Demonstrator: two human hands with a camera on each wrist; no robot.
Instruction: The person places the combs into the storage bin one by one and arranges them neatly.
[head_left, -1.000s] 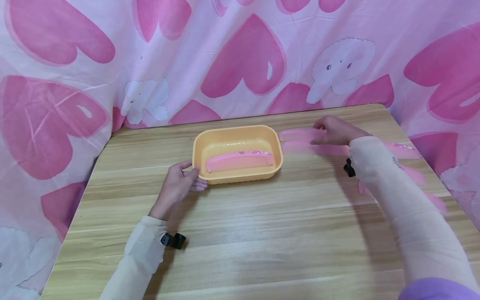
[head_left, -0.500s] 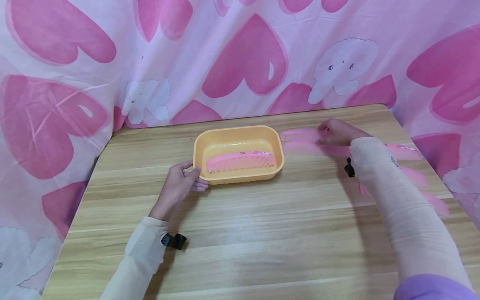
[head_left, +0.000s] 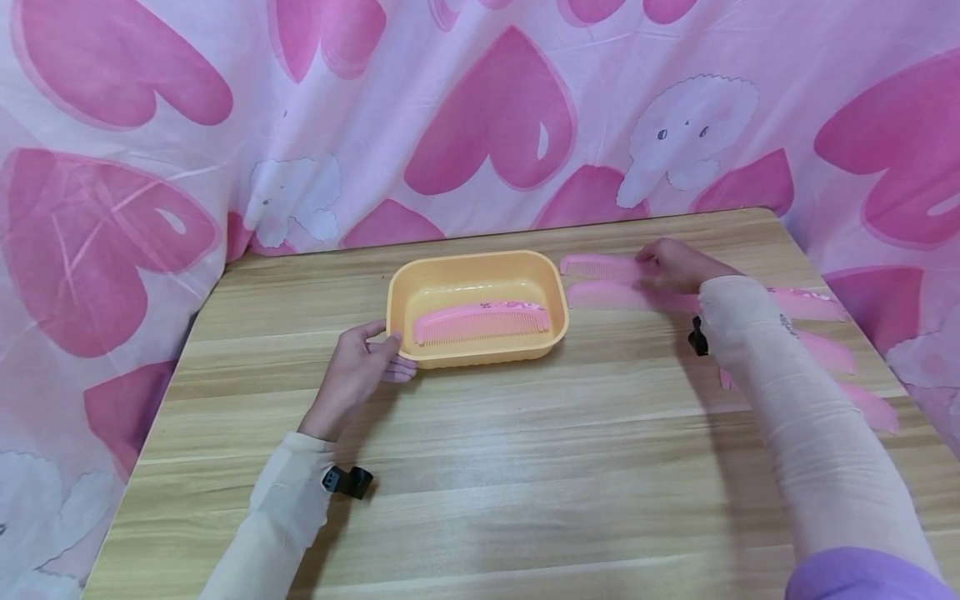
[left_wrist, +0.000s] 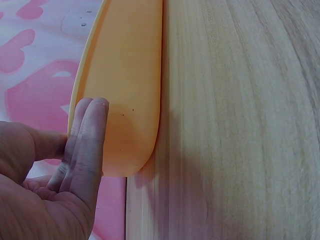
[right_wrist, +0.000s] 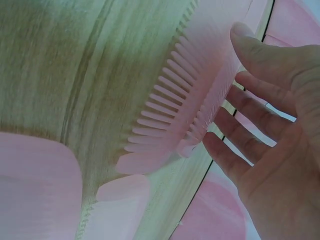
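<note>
1. Gripping the near-left corner of the orange tray [head_left: 476,265], the left hand [head_left: 358,371] has its thumb on the rim and its fingers [left_wrist: 90,135] flat against the outer wall. The fingers lie straight rather than wrapped round.
2. The tray sits at table centre, toward 12 o'clock from the left hand. One pink comb in tray [head_left: 480,321] lies lengthwise, teeth facing the near wall.
3. The right hand [head_left: 675,265] is at 3 o'clock of the tray, resting on the far comb [head_left: 600,267]. In the wrist view the thumb and fingertips [right_wrist: 250,47] touch the comb's spine. The fingers are spread and only lightly curved, and I cannot tell whether they pinch it.
4. The far comb lies flat on the table [head_left: 525,467], just right of the tray's far-right corner and apart from it.
5. A second comb [head_left: 607,296] lies just nearer, parallel to the first, partly under the right wrist.
6. More pink combs [head_left: 825,350] fan out at 4 o'clock behind the right forearm, near the table's right edge.
7. Both forearms wear pale sleeves [head_left: 817,442], each with a black clip [head_left: 347,481] at the wrist.
8. A pink heart-print cloth [head_left: 480,117] hangs behind the table at 12 o'clock.
</note>
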